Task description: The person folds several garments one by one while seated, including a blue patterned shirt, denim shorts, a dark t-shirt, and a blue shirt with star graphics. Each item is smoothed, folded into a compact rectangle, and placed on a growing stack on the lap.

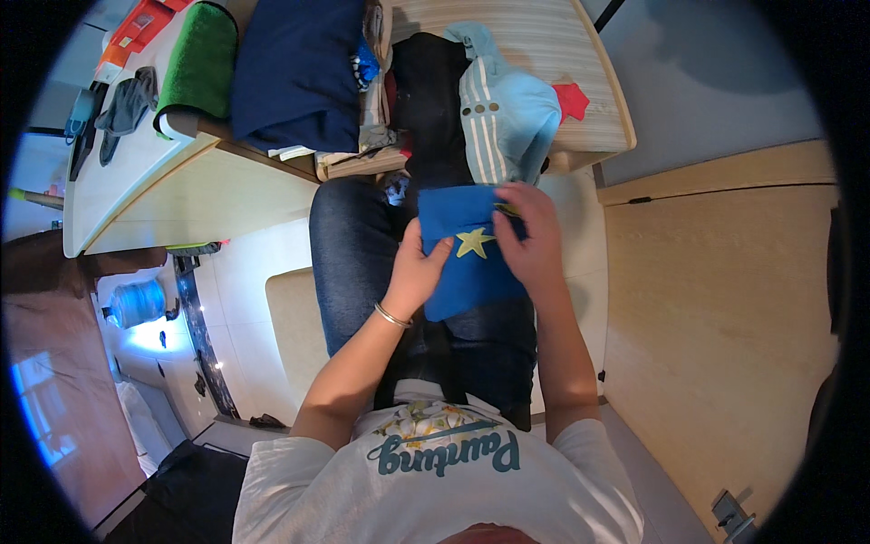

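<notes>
A blue cloth piece [462, 289] with a yellow star patch [474, 243] lies over my thighs, its upper part folded over. My left hand [420, 262] holds its left edge, thumb on top near the star. At its upper right, my right hand [529, 231] has fingers and thumb on the fabric, partly covering a second yellow mark. Just beyond the blue cloth, a black garment [431, 102] and a light blue garment with white stripes [510, 109] hang over the edge of a wooden surface.
Folded navy fabric [299, 75], a green cloth [200, 64] and a grey glove [129, 109] lie on the furniture at upper left. A red cloth piece [572, 102] sits by the light blue garment. A wooden door [714, 292] stands at right, a water jug [138, 304] at left.
</notes>
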{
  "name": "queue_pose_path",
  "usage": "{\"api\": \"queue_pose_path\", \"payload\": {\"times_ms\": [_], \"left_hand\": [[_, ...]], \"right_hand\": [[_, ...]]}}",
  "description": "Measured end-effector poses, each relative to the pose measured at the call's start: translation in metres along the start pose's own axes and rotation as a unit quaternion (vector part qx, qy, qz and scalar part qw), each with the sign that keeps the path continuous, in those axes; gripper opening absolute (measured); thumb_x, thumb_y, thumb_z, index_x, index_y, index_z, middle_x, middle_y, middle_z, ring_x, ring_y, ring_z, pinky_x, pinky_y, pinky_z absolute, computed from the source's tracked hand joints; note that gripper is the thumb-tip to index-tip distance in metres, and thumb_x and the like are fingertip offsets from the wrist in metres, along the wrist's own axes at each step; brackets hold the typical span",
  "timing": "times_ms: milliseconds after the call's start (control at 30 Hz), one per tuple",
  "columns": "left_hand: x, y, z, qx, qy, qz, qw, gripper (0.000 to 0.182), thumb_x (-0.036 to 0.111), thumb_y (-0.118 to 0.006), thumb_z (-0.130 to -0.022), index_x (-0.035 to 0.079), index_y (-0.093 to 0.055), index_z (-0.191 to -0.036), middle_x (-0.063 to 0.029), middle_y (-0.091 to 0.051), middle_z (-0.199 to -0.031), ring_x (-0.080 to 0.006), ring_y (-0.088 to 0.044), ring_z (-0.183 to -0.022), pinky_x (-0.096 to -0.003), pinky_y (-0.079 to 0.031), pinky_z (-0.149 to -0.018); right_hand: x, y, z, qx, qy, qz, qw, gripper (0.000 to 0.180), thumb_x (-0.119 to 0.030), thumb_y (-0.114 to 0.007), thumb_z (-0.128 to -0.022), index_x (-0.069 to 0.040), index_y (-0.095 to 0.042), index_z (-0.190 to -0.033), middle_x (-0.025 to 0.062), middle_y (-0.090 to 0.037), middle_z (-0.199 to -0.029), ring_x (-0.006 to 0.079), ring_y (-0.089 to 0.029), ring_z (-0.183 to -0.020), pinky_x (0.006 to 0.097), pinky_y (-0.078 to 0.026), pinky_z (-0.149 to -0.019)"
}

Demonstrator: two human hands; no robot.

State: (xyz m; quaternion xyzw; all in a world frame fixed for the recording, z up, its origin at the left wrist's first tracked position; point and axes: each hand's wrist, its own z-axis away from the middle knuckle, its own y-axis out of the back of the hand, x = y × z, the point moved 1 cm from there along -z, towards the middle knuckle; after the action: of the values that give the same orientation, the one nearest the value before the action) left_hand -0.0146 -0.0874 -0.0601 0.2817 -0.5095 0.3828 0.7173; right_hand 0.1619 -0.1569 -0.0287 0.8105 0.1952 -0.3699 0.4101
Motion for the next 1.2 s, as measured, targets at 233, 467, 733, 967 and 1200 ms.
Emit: {"api": "queue_pose_path", "payload": {"times_ms": [233,467,733,967,1200], "left_hand": [[0.026,-0.007,0.003,0.002,-0.047,-0.189,0.981,0.037,0.014,-0.063,-0.087,0.001,-0.047,-0.118,-0.0255,-0.061,-0.102,-0.0407,-0.062,-0.092,-0.0401,-0.05,-0.077],[0.031,-0.014,0.004,-0.013,-0.076,-0.23,0.97,0.043,0.012,-0.062,-0.087,0.001,-0.044,-0.125,-0.0277,-0.063,-0.102,-0.044,-0.062,-0.09,-0.0438,-0.051,-0.076],[0.024,-0.012,0.004,-0.005,-0.078,-0.14,0.987,0.041,0.016,-0.061,-0.091,0.0,-0.047,-0.125,-0.0231,-0.065,-0.106,-0.0355,-0.066,-0.092,-0.0373,-0.053,-0.081],[-0.017,0.01,-0.016,-0.038,0.156,0.064,0.985,0.037,0.018,-0.062,-0.089,-0.003,-0.054,-0.119,-0.013,-0.066,-0.104,-0.0185,-0.063,-0.091,-0.0314,-0.05,-0.084],[-0.015,0.004,-0.055,-0.014,0.176,0.137,0.975,0.035,0.027,-0.062,-0.094,-0.002,-0.059,-0.114,-0.0092,-0.067,-0.102,-0.0167,-0.063,-0.089,-0.0284,-0.051,-0.081]], "right_hand": [[-0.038,-0.038,-0.058,-0.206,0.258,0.136,0.934,0.019,-0.013,-0.068,-0.072,-0.003,-0.067,-0.089,0.0094,-0.065,-0.094,0.0278,-0.06,-0.096,0.0372,-0.047,-0.085],[-0.046,-0.034,-0.071,-0.294,0.288,0.309,0.858,0.009,-0.009,-0.063,-0.069,-0.005,-0.063,-0.076,0.0076,-0.061,-0.075,0.0224,-0.059,-0.078,0.0313,-0.047,-0.075],[-0.01,-0.03,-0.097,-0.232,0.064,0.246,0.939,0.011,-0.013,-0.06,-0.08,-0.003,-0.064,-0.079,0.0139,-0.065,-0.077,0.0344,-0.064,-0.078,0.0463,-0.051,-0.07],[0.029,-0.003,-0.051,-0.183,-0.195,0.031,0.963,0.033,-0.028,-0.065,-0.088,-0.001,-0.065,-0.107,0.0169,-0.068,-0.1,0.0304,-0.066,-0.093,0.0387,-0.051,-0.083],[0.046,0.013,-0.003,-0.135,-0.216,0.05,0.966,0.036,-0.031,-0.066,-0.087,0.0,-0.065,-0.106,0.0197,-0.066,-0.099,0.0347,-0.064,-0.094,0.04,-0.051,-0.084]]}}
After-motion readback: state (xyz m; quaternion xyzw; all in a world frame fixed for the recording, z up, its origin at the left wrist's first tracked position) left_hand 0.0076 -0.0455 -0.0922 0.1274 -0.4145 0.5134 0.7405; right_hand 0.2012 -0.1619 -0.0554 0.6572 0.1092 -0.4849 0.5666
